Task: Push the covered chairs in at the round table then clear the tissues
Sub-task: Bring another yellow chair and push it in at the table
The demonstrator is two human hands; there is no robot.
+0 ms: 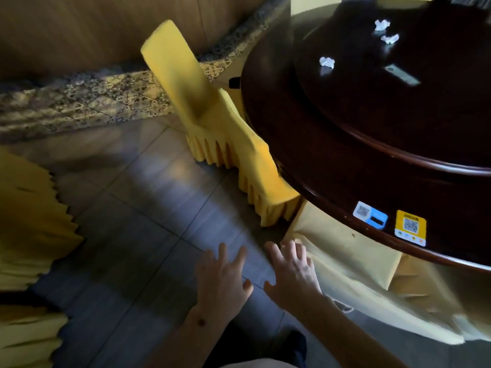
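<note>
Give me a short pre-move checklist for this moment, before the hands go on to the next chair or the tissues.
1. Left hand free, fingers spread: ok.
2. Right hand free, holding nothing: ok.
3. Yellow chair pushed in, seat under the round table edge: ok.
4. Chair at left edge pushed in: not ok, apart from the table.
5. Tissues cleared: not ok, three on the tabletop.
6. Floor path clear: ok.

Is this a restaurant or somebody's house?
Probably a restaurant dining room. The big round table has QR-code stickers on its edge, the sort for ordering or paying, and the covered chair wears a yellow banquet-style cover.
</note>
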